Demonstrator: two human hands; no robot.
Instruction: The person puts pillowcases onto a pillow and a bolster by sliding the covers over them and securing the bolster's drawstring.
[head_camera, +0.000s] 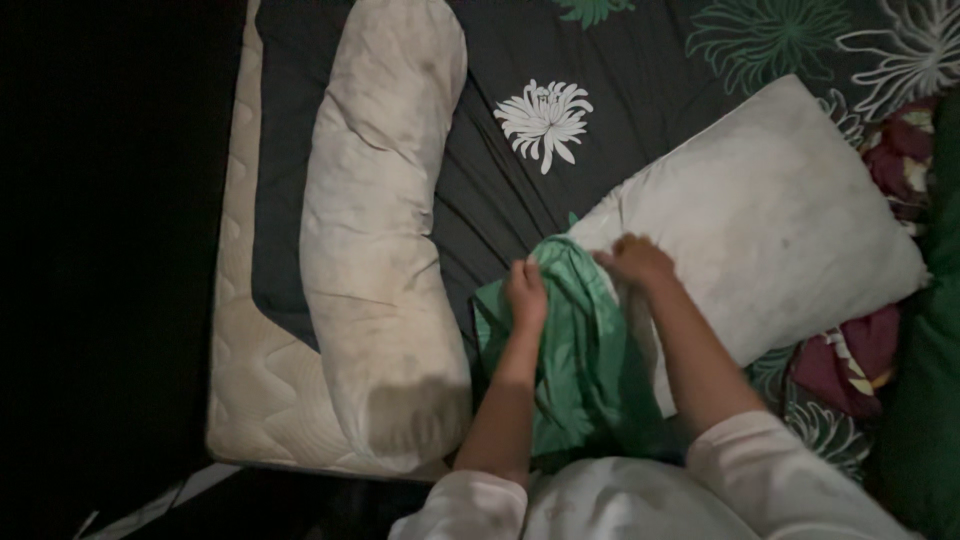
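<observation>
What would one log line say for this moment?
left hand: gripping green pillowcase | right hand: on white pillow corner | long bolster: lying beside

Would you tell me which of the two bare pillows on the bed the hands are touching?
The square white pillow on the right; its corner meets the green pillowcase and both hands. The long bolster lies apart, untouched.

Two pillows on the bed: one long bolster and one square white pillow. One green pillowcase, and two hands, left and right. Possibly one red cloth at the dim right edge.
</observation>
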